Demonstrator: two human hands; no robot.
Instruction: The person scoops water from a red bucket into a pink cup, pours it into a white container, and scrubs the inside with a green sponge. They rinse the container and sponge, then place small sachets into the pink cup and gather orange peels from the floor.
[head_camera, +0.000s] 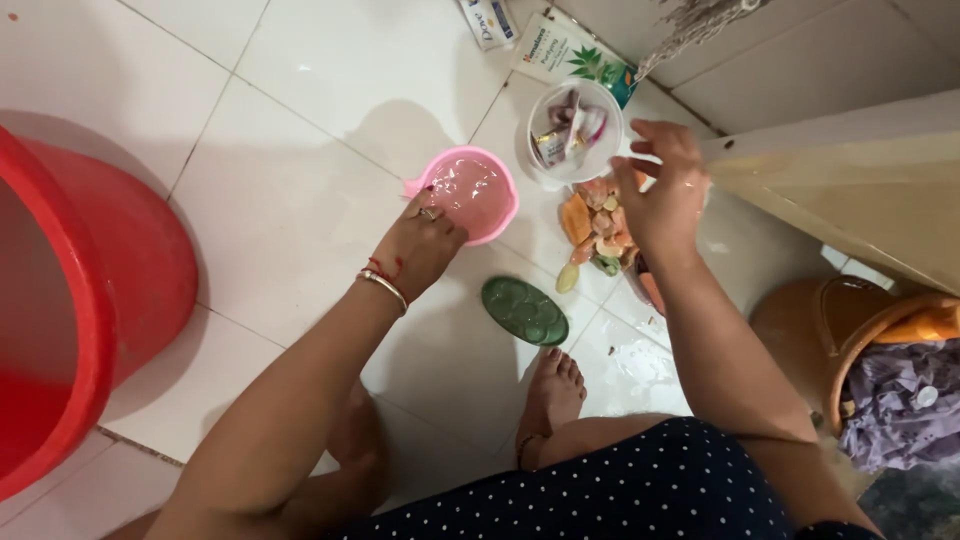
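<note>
The pink mug (472, 192) is gripped at its near rim by the left hand (420, 245), fingers closed on it, as it stands on the white tiled floor (290, 200). The right hand (662, 190) is held with fingers spread and loosely curled, clamped on nothing, just beside the clear round tub (573, 130) and above a heap of soap pieces (598, 230). A green soap dish (524, 311) lies near a bare foot (555, 392). A red bucket (90, 300) stands at far left.

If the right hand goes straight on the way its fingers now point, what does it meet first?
Most likely the clear plastic container of sachets: the right hand points its fingers toward the container's rim. The height gap between them is unclear.
</note>
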